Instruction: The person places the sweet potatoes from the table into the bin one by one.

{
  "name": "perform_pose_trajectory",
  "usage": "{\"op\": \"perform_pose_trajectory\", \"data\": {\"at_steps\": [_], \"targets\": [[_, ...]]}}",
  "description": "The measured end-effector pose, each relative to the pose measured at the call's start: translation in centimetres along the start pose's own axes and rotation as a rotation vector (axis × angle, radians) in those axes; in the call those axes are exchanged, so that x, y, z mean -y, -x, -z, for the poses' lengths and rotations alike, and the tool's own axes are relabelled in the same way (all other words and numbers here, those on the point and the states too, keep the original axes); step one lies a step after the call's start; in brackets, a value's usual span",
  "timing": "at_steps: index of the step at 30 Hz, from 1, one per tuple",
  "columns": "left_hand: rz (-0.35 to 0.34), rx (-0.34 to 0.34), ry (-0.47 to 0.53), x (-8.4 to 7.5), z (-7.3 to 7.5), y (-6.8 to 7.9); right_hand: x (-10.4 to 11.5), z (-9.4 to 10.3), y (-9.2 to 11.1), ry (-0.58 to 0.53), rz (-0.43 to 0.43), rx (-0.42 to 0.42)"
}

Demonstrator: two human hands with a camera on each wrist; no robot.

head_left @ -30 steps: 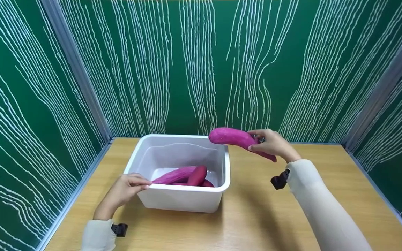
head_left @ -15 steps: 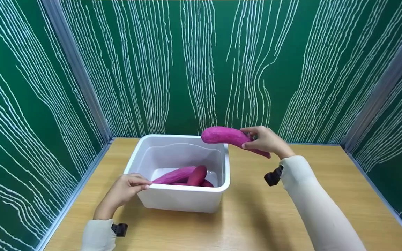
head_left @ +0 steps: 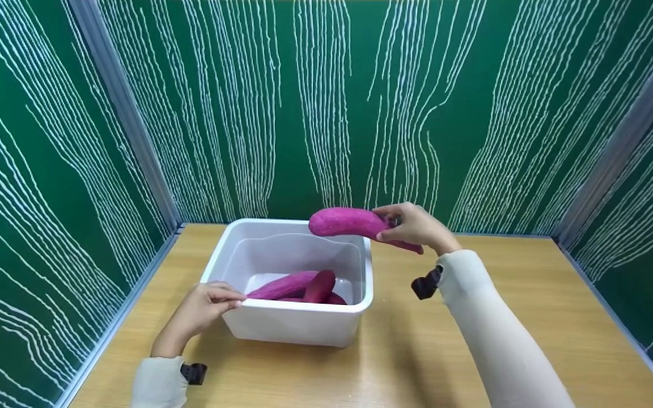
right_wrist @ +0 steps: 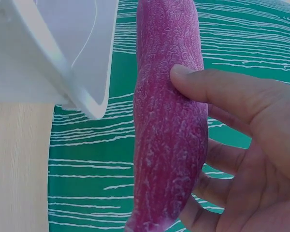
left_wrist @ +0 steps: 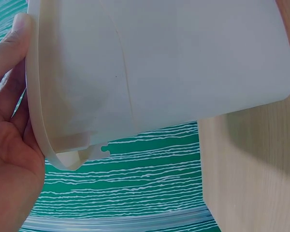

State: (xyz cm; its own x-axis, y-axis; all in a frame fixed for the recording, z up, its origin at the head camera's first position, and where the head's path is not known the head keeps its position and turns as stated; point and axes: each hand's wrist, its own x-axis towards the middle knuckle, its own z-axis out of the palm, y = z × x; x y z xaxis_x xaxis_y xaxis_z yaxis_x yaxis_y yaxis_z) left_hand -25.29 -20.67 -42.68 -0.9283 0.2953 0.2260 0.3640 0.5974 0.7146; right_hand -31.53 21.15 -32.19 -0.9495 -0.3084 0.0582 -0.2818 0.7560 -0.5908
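A long, curved magenta sweet potato (head_left: 340, 221) with wrinkled skin is up in the air, its blunt end over the back right rim of a white plastic tub (head_left: 292, 323). My right hand (head_left: 414, 226) grips it near the thin end. In the right wrist view the thumb lies across the sweet potato (right_wrist: 166, 135), with the fingers behind it. At the tub's front left corner, my left hand (head_left: 204, 306) pinches the rim between thumb and fingers. Inside lie another magenta sweet potato (head_left: 285, 284) and a darker red one (head_left: 320, 287), with more red partly hidden beneath.
The tub stands on a light wooden table (head_left: 508, 317). Green panels (head_left: 326, 113) with white wavy lines enclose the back and both sides, joined by grey metal posts (head_left: 119, 107) at the corners.
My right hand has carried the sweet potato leftward, so its blunt end now reaches farther over the tub. The left hand and the tub have stayed where they were.
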Motion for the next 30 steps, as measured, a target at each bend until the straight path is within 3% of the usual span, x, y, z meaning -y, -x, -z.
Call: {"op": "perform_pose_trajectory", "data": {"at_steps": [6, 30], "targets": [[0.003, -0.003, -0.015, 0.0, 0.0, 0.2, 1.1, -0.6, -0.6, -0.007, 0.039, -0.004], [0.028, 0.004, 0.002, -0.2, 0.0, 0.0, 3.2, -3.3, -2.2, -0.071, 0.056, 0.003]]}}
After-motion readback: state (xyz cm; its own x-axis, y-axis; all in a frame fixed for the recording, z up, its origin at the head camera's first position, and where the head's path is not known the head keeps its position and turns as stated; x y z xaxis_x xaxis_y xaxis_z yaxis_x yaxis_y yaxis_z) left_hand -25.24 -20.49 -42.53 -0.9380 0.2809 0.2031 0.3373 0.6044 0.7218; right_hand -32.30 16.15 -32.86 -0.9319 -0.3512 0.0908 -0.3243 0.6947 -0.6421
